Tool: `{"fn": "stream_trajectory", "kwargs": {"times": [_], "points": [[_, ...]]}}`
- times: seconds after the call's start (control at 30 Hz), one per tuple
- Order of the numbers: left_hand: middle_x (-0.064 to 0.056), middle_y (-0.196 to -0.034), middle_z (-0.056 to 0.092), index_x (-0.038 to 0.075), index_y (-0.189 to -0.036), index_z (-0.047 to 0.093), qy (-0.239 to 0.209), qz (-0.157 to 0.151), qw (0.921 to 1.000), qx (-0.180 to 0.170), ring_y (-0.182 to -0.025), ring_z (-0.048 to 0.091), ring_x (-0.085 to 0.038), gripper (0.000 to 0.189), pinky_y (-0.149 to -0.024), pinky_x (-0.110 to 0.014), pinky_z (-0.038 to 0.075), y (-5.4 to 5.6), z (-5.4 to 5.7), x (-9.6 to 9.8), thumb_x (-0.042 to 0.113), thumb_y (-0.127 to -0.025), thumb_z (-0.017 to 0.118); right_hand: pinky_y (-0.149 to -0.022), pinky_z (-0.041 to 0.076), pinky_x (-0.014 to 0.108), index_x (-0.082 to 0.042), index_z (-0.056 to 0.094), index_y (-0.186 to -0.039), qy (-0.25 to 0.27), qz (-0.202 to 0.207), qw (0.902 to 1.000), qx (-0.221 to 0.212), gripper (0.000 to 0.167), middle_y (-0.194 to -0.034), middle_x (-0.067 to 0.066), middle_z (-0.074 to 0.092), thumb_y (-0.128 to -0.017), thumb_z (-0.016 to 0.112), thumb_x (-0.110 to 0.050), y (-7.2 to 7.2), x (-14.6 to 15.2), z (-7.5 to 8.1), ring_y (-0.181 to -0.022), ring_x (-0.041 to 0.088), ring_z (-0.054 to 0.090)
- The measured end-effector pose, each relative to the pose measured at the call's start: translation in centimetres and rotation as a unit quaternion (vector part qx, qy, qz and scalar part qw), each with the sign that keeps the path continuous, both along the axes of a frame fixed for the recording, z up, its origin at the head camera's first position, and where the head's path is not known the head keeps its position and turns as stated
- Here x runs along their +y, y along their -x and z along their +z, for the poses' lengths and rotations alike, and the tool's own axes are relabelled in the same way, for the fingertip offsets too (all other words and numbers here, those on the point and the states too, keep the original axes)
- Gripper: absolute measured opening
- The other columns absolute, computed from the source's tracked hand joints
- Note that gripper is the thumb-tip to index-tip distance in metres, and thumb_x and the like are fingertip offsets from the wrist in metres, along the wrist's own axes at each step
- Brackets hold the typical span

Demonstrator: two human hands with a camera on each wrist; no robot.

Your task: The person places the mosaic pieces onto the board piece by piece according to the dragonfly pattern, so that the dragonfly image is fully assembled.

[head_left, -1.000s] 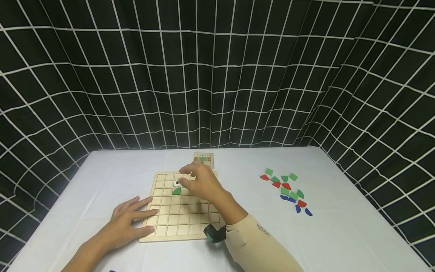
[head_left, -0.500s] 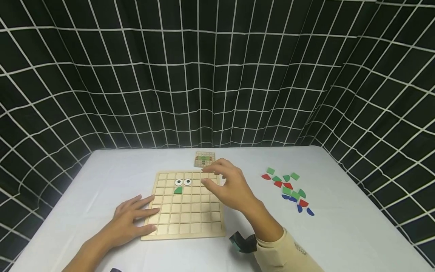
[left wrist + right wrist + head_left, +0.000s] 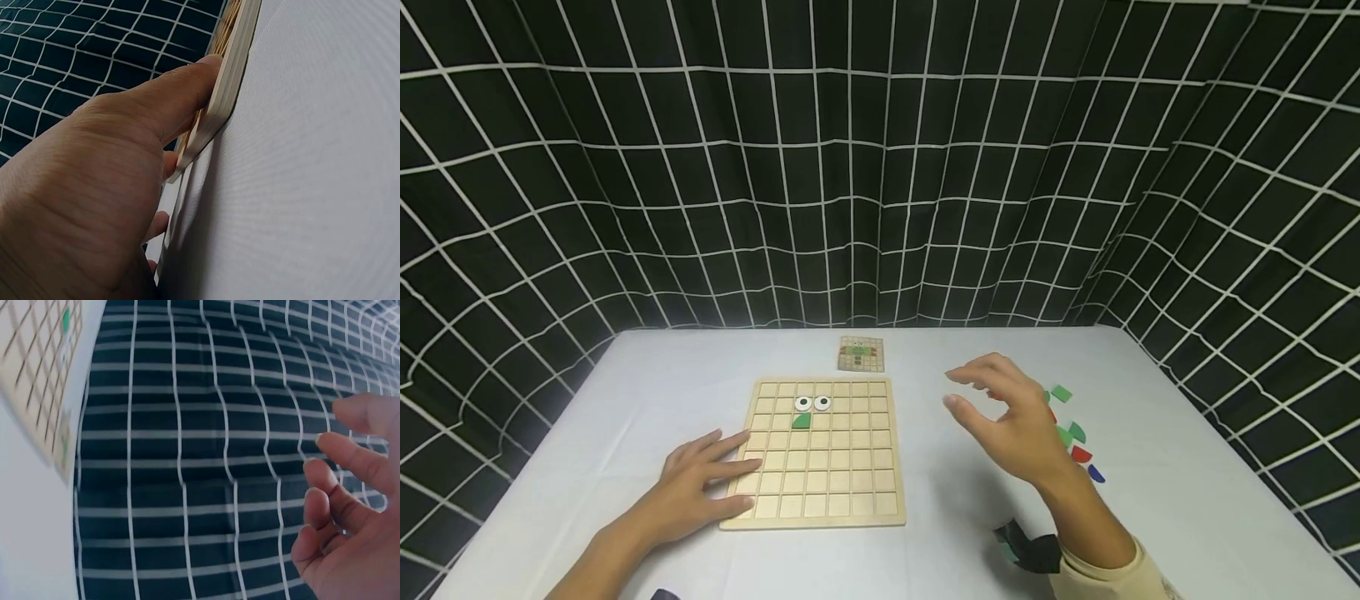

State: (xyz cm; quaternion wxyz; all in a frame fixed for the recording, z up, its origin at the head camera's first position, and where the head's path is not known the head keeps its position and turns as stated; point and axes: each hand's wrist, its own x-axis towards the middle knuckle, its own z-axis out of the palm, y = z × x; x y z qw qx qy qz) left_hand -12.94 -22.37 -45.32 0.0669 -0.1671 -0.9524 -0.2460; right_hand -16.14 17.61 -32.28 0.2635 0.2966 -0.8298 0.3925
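While the left hand point(image 3: 700, 487) rests flat on the wooden grid board's point(image 3: 820, 454) left edge, the right hand point(image 3: 1011, 421), fingers loosely spread and empty, hovers above the coloured shape pieces point(image 3: 1071, 433). Its low sweep could scatter them.

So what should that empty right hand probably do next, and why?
Probably lower onto the loose coloured pieces and pinch one: the right hand hovers open right above them, the board holds only two eyes and one green piece, and the left hand steadies it.
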Motion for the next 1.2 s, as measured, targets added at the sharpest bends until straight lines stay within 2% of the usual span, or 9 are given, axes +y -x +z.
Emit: {"fn": "stream_trajectory", "kwargs": {"times": [0.13,0.27,0.5,0.63,0.77,0.93,1.1,1.2], "points": [[0.002,-0.143,0.045,0.036,-0.114,0.065,0.000,0.005,1.0000,-0.009,-0.135,0.029,-0.038,0.046,-0.105,-0.062,0.013,0.2,0.1,0.2,0.058,-0.073,0.068,-0.070,0.042,0.017,-0.004,0.069,-0.100,0.025,0.000,0.9996,0.008,0.029,-0.093,-0.003,0.062,-0.073,0.072,0.007,-0.2,2.6,0.6,-0.089,0.004,0.053],[0.002,-0.144,0.044,0.037,-0.114,0.065,-0.002,0.009,0.9998,-0.015,-0.136,0.027,-0.038,0.046,-0.105,-0.062,0.012,0.2,0.1,0.3,0.059,-0.073,0.067,-0.072,0.039,0.017,0.005,0.066,-0.101,0.044,-0.006,0.9990,-0.003,0.032,-0.095,-0.008,0.060,-0.071,0.066,0.016,-0.2,5.3,0.8,-0.088,0.006,0.049],[0.001,-0.144,0.044,0.037,-0.114,0.065,0.001,0.010,0.9998,-0.017,-0.136,0.027,-0.038,0.046,-0.106,-0.062,0.012,0.2,0.4,0.3,0.059,-0.073,0.066,-0.078,0.036,0.018,0.004,0.064,-0.108,0.056,-0.026,0.9979,-0.021,0.035,-0.100,-0.010,0.059,-0.075,0.064,0.014,1.8,11.5,-2.3,-0.091,0.008,0.046],[0.001,-0.144,0.044,0.036,-0.115,0.065,-0.002,0.006,0.9999,-0.013,-0.136,0.027,-0.039,0.046,-0.105,-0.062,0.012,0.2,0.4,0.0,0.058,-0.074,0.067,-0.078,0.037,0.016,0.000,0.065,-0.109,0.049,-0.073,0.9947,-0.052,0.030,-0.099,-0.011,0.059,-0.080,0.065,0.007,2.3,13.6,-3.5,-0.091,0.010,0.046],[0.000,-0.143,0.045,0.035,-0.115,0.065,-0.004,0.004,1.0000,-0.006,-0.135,0.028,-0.039,0.047,-0.105,-0.062,0.013,0.1,0.3,-0.1,0.057,-0.073,0.068,-0.073,0.038,0.013,-0.004,0.065,-0.110,0.036,-0.136,0.9850,-0.100,0.025,-0.098,-0.013,0.058,-0.085,0.065,-0.006,2.8,15.1,-4.4,-0.090,0.009,0.045],[0.000,-0.143,0.045,0.036,-0.114,0.066,-0.004,0.007,0.9999,-0.008,-0.135,0.029,-0.040,0.046,-0.105,-0.062,0.013,0.1,0.2,0.0,0.058,-0.073,0.068,-0.065,0.037,0.013,-0.009,0.065,-0.114,0.003,-0.200,0.9667,-0.160,0.031,-0.094,-0.010,0.055,-0.088,0.064,-0.026,3.3,16.8,-6.1,-0.085,0.005,0.044],[0.002,-0.144,0.044,0.039,-0.114,0.065,-0.006,0.012,0.9997,-0.020,-0.136,0.028,-0.038,0.046,-0.105,-0.062,0.012,-0.1,0.0,0.1,0.060,-0.073,0.067,-0.066,0.038,0.009,-0.013,0.064,-0.116,-0.024,-0.222,0.9552,-0.194,0.035,-0.091,-0.013,0.056,-0.088,0.064,-0.034,3.8,18.2,-8.1,-0.084,-0.002,0.045],[0.003,-0.144,0.045,0.039,-0.114,0.065,-0.006,0.011,0.9997,-0.019,-0.136,0.028,-0.038,0.046,-0.105,-0.061,0.012,-0.2,0.0,0.1,0.060,-0.073,0.067,-0.070,0.040,0.014,-0.012,0.063,-0.118,-0.036,-0.232,0.9490,-0.210,0.039,-0.096,-0.005,0.059,-0.089,0.062,-0.036,4.0,18.7,-8.8,-0.085,0.000,0.047]]}}
